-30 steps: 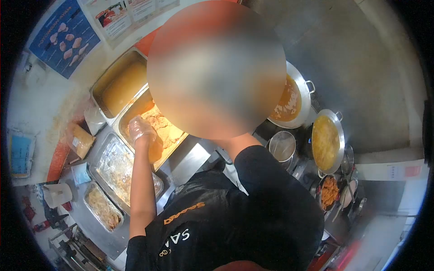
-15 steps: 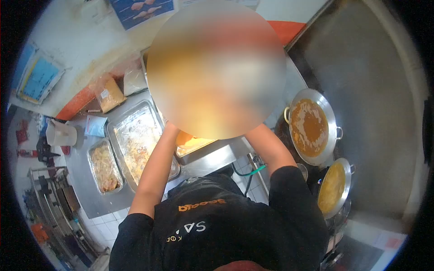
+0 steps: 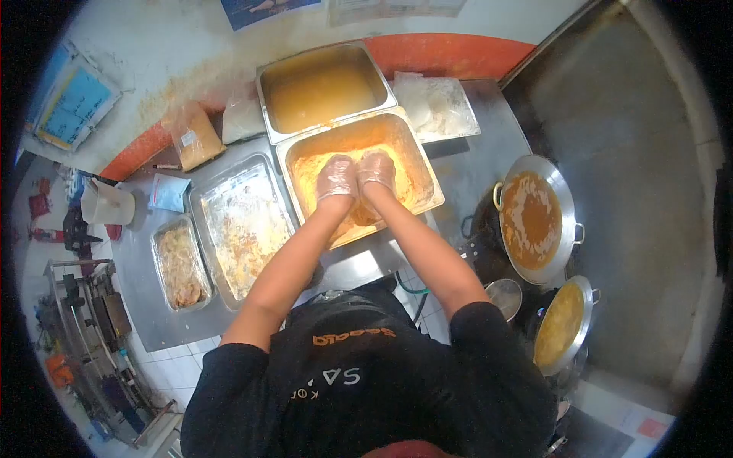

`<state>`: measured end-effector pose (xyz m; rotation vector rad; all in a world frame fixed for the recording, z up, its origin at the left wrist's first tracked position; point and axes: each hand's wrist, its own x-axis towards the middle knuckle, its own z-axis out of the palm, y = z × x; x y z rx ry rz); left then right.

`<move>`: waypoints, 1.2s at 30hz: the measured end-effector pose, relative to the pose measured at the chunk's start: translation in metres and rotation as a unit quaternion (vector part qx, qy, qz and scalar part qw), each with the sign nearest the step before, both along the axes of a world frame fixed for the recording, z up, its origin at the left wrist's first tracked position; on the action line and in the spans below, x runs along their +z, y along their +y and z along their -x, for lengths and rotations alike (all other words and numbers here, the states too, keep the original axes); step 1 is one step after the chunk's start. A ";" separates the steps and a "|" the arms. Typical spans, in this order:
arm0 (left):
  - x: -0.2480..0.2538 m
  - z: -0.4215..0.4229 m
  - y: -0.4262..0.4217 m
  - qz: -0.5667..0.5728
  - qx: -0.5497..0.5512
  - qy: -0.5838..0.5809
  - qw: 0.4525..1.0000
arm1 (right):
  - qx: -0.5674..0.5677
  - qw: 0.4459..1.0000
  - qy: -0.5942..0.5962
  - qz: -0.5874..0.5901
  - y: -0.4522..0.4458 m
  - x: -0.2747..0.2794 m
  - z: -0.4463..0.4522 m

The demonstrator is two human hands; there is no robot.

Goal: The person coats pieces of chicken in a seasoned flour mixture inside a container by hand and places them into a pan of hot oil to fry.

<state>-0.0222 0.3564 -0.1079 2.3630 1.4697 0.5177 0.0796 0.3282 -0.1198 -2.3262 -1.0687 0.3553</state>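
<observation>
A steel work table spans a kitchen corner, its back edge along a wall with a red-orange band. Near its middle sits a deep steel pan, where an orange-yellow coating lies across the floor and smears the inner walls. Just beyond it, rim to rim, a second deep pan holds a cloudy yellow-brown liquid.

To the left lies a large shallow tray, scattered with pale and brownish bits. At right, two woks stand apart from the pans — the nearer wok filled with yellowish, bubbling contents, the farther wok with brown liquid and a patch of pale foam.

A white-filled tray rests right of the rear pan, and a small oblong tray of pale, browned pieces sits beside the large one. On the table's far left stands a white jug; a clear bag of tan contents leans near the wall, and a round strainer sits near the woks.

Inside the front pan, the left hand and right hand, both in clear plastic gloves, press side by side into the coating — fingers angled down and largely hidden, so whether they are clenched, released or grasping something cannot be told.
</observation>
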 end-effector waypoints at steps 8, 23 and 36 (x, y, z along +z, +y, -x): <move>0.021 0.013 -0.010 -0.068 -0.097 0.052 0.992 | -0.027 0.994 0.102 -0.028 -0.003 0.005 -0.005; 0.030 0.015 -0.016 0.002 -0.042 0.052 0.998 | 0.110 0.978 -0.030 0.176 -0.015 0.030 -0.011; 0.033 0.047 -0.020 -0.065 -0.064 0.074 0.993 | 0.218 0.947 -0.222 0.085 -0.055 0.046 -0.031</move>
